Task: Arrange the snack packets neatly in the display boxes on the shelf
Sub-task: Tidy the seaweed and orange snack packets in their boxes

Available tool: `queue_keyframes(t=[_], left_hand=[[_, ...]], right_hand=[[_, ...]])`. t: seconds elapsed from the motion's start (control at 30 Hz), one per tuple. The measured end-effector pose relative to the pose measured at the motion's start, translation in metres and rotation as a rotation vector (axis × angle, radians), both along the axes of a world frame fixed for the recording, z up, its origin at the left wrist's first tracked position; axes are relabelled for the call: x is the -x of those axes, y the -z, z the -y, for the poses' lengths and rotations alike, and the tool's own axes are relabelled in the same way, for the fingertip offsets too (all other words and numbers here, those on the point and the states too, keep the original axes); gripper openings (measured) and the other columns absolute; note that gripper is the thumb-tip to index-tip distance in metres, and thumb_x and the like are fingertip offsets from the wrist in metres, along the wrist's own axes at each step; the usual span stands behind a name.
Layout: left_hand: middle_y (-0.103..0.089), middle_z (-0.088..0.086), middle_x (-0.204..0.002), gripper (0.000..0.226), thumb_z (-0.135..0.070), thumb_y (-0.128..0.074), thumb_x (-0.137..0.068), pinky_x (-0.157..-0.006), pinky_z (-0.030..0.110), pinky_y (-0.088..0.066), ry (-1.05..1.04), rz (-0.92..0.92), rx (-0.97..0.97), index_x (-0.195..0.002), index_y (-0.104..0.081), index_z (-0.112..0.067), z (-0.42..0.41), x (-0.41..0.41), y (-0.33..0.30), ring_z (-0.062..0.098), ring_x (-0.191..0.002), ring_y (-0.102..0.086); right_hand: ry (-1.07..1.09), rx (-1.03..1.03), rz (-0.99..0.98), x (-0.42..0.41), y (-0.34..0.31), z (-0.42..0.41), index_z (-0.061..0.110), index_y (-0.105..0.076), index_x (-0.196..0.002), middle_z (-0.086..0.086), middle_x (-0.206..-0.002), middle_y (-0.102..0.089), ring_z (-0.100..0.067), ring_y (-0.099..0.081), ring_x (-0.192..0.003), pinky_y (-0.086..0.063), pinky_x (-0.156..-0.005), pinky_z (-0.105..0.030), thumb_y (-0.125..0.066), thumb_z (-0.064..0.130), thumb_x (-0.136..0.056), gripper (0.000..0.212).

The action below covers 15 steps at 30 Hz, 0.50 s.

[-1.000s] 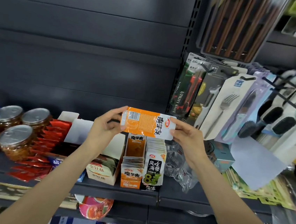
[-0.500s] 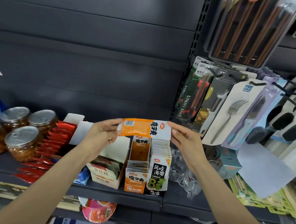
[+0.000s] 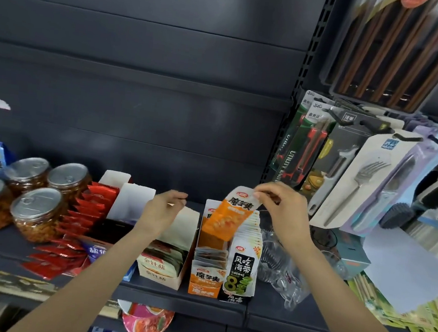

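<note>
Dark shelf (image 3: 176,300) across the frame, carrying jars, red sachets and 3 display boxes side by side. 4 jars (image 3: 35,214) with foil lids at the left. Beige box (image 3: 164,268) left of the orange box (image 3: 207,275); black-and-white box (image 3: 241,273) touching it on the right. Right hand (image 3: 280,213) pinching the top corner of an orange packet (image 3: 230,215), tilted, lower end down inside the orange box. Left hand (image 3: 164,208) over the beige box, fingers loosely curled, grasping nothing.
</note>
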State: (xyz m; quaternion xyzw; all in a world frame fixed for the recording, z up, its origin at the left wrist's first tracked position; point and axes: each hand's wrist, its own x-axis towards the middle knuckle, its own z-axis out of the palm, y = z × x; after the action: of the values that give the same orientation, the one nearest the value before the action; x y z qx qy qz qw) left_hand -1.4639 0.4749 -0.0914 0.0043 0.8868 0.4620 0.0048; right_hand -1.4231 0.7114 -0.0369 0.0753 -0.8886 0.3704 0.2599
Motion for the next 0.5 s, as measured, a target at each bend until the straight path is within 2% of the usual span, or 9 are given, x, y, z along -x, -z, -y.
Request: queue_keyframes(t=[0.1, 0.23, 0.33, 0.43, 0.5], left_hand=[[-0.055, 0.001, -0.132, 0.034, -0.024, -0.052, -0.095, -0.1, 0.03, -0.04, 0.166, -0.182, 0.4, -0.129, -0.056, -0.025, 0.004, 0.01, 0.013, 0.02, -0.12, -0.048], [-0.038, -0.01, -0.148, 0.041, -0.03, -0.044, -0.098, -0.111, 0.034, -0.025, 0.325, -0.219, 0.725, -0.138, -0.044, -0.036, 0.006, 0.014, 0.018, 0.016, -0.135, -0.032], [-0.036, -0.012, -0.149, 0.044, -0.029, -0.041, -0.099, -0.112, 0.032, -0.02, 0.35, -0.254, 0.818, -0.142, -0.038, -0.038, 0.01, 0.017, 0.016, 0.015, -0.137, -0.03], [-0.036, -0.013, -0.149, 0.044, -0.031, -0.04, -0.099, -0.113, 0.03, -0.018, 0.38, -0.255, 0.795, -0.142, -0.036, -0.038, 0.015, 0.021, 0.017, 0.012, -0.137, -0.029], [-0.034, -0.013, -0.15, 0.047, -0.035, -0.043, -0.097, -0.112, 0.029, -0.019, 0.419, -0.205, 0.758, -0.143, -0.033, -0.039, 0.018, 0.023, 0.02, 0.011, -0.137, -0.029]], right_hand=[[-0.002, -0.05, 0.062, 0.007, 0.008, -0.002, 0.011, -0.073, -0.085, 0.003, -0.083, -0.067, 0.001, -0.057, -0.071, -0.042, -0.069, -0.006, -0.066, 0.007, -0.084, 0.008], [-0.018, -0.087, 0.11, 0.018, 0.02, 0.005, 0.013, -0.073, -0.085, 0.002, -0.083, -0.066, 0.002, -0.056, -0.068, -0.042, -0.068, -0.006, -0.066, 0.009, -0.085, 0.009], [-0.033, -0.124, 0.153, 0.026, 0.025, 0.013, 0.014, -0.073, -0.088, 0.002, -0.085, -0.066, -0.005, -0.058, -0.071, -0.047, -0.069, -0.014, -0.065, 0.011, -0.086, 0.009], [-0.05, -0.227, 0.211, 0.032, 0.029, 0.021, 0.015, -0.073, -0.092, 0.002, -0.089, -0.065, -0.011, -0.06, -0.078, -0.051, -0.073, -0.029, -0.062, 0.016, -0.089, 0.011], [-0.058, -0.308, 0.278, 0.038, 0.035, 0.027, 0.016, -0.072, -0.098, 0.001, -0.094, -0.064, -0.014, -0.06, -0.084, -0.051, -0.076, -0.033, -0.058, 0.019, -0.092, 0.016]])
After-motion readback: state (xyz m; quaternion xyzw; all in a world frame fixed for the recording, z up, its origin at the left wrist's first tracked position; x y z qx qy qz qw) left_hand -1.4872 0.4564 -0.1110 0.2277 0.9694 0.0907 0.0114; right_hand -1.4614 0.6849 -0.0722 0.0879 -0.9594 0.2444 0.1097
